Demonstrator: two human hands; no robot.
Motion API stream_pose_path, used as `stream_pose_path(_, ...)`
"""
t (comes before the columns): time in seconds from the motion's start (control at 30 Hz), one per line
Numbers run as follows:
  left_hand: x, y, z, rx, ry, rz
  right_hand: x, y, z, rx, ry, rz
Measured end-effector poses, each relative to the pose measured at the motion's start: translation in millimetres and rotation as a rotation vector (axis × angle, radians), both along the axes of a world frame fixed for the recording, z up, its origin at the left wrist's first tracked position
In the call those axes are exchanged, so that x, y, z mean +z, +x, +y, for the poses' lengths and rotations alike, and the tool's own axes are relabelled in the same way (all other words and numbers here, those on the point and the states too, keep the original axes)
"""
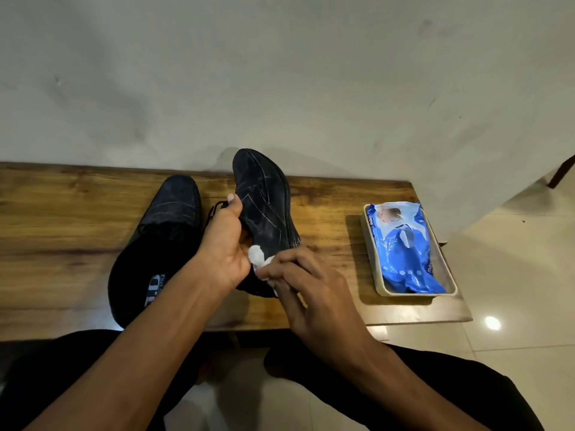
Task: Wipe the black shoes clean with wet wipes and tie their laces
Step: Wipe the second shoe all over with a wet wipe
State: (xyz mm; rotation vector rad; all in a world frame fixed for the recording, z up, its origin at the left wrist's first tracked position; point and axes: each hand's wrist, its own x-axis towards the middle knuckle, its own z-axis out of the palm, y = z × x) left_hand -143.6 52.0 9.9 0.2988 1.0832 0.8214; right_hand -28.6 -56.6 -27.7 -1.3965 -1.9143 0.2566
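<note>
Fingers: left hand (222, 244) grips tilted shoe (264, 206); right hand (306, 284) pinches wet wipe (259, 262).
Progress: wiping underway, streaks remaining; laces (214, 213) untied.

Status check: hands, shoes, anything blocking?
Left hand grips the raised shoe. Right hand pinches the wipe against its heel end. Other shoe on the bench, laces loose. Nothing blocking; wipes pack in tray at right.

You see two black shoes (264, 197) streaked with pale grey lines, a white wipe (258, 256), a blue-and-white wipes pack (404, 247) at right in a cream tray (370, 244), and a brown wood-grain bench (62, 219).
</note>
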Motion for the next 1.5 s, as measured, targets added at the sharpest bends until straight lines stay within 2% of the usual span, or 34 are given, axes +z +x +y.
stream_pose_path(0.07, 1.0, 1.5, 0.8, 0.022, -0.014, -0.019, -1.9, -0.2, 4.6, 0.014, 0.028, -0.027)
stream_pose_path(0.17, -0.4, 3.6, 2.8, 0.079, -0.027, -0.069, -1.3, 9.6, 24.0, -0.077, 0.05, -0.007)
stream_pose_path(0.33, -2.4, 11.0, -9.7, -0.048, -0.049, -0.078, 1.1, 26.6, 66.6, -0.216, 0.006, 0.074)
stream_pose_path(0.43, -6.1, 11.5, -8.1, -0.054, -0.064, -0.069, 1.2, 18.8, 52.5, -0.186, -0.003, 0.029)
stream_pose_path(0.6, -14.2, 16.1, -12.9, -0.077, -0.07, 0.019, -8.4, 16.5, 24.3, -0.109, -0.05, -0.004)
stream_pose_path(0.83, -15.3, 28.2, -36.4, -0.121, -0.013, 0.085, -11.0, 18.1, 80.9, -0.21, -0.07, 0.042)
stream_pose_path(1.0, -20.1, 24.0, -28.9, -0.113, 0.028, 0.132, -19.4, 7.0, 62.7, -0.231, -0.104, 0.048)
stream_pose_path(1.27, -32.0, 20.7, -12.9, -0.085, -0.012, 0.241, -31.3, 2.1, 12.8, -0.178, -0.295, 0.19)
stream_pose_path(1.5, -37.1, 26.4, -11.3, -0.14, 0.025, 0.259, -37.7, 12.3, 53.9, -0.285, -0.348, 0.346)
